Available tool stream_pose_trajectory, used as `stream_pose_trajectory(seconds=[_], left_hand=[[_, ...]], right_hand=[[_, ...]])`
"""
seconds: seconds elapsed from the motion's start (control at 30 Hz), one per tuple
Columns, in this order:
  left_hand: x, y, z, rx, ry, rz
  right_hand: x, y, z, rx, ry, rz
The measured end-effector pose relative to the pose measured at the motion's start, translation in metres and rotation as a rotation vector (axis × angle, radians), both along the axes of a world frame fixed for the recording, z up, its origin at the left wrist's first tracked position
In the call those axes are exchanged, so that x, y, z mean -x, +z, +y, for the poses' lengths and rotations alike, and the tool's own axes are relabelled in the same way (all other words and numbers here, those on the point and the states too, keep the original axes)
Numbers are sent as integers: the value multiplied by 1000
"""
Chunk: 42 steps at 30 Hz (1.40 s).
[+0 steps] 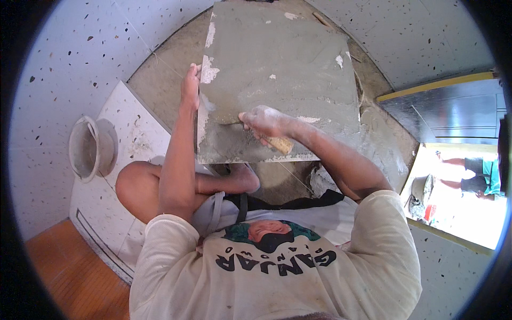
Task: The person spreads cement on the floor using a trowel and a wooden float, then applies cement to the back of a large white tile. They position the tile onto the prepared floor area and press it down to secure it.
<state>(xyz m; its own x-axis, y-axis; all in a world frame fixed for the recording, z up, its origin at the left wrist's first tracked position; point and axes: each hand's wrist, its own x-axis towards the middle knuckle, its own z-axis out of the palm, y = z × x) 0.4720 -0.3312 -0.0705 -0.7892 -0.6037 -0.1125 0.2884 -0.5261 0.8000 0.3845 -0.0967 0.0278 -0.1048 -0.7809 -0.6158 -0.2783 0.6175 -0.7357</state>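
Note:
A large square tile [209, 70] lies in front of me, its upper face coated with wet grey mortar [282, 58]. Pale bare patches show along its left edge and in a few spots. My left hand [190, 88] grips the tile's left edge, the fingers partly hidden at the rim. Closed round a trowel [281, 145] is my right hand [264, 121], above the near-left part of the coated face. The trowel's wooden handle sticks out below that hand. Its blade is smeared with mortar and lies against the coating.
At the left, a grey bucket [88, 149] rests on its side on white speckled floor tiles [133, 125]. Bare screed [160, 72] surrounds the large tile. Speckled walls rise on both sides. A dark door [453, 114] and bright doorway are at right, with a person [474, 173] outside.

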Motion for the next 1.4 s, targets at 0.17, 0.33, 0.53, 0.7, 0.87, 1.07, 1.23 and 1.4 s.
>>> stream_pose_trajectory(seconds=[0.17, 0.33, 0.53, 0.7, 0.87, 1.07, 1.23, 1.4], left_hand=[[-7, 8, -5, -23, -39, -37], [-9, -1, -24, -8, -94, -30], [-3, -12, -25, -20, -123, -67], [-1, -9, -27, 13, -149, -138], [10, -18, -25, 72, -82, -155], [8, 3, -27, 55, -47, -215], [41, -3, -59, -34, -112, -200], [77, -19, -109, -178, -69, -112]], right_hand=[[-26, 8, 24, 52, 324, 322], [-36, 24, 68, -91, 124, 190], [30, 44, 151, -51, -358, 109], [156, 45, 216, -29, -797, 504], [269, 14, 283, -210, -631, 937], [304, -1, 273, -228, -375, 1123], [333, -6, 270, -238, -336, 1098], [304, 14, 233, -204, -404, 1197]])
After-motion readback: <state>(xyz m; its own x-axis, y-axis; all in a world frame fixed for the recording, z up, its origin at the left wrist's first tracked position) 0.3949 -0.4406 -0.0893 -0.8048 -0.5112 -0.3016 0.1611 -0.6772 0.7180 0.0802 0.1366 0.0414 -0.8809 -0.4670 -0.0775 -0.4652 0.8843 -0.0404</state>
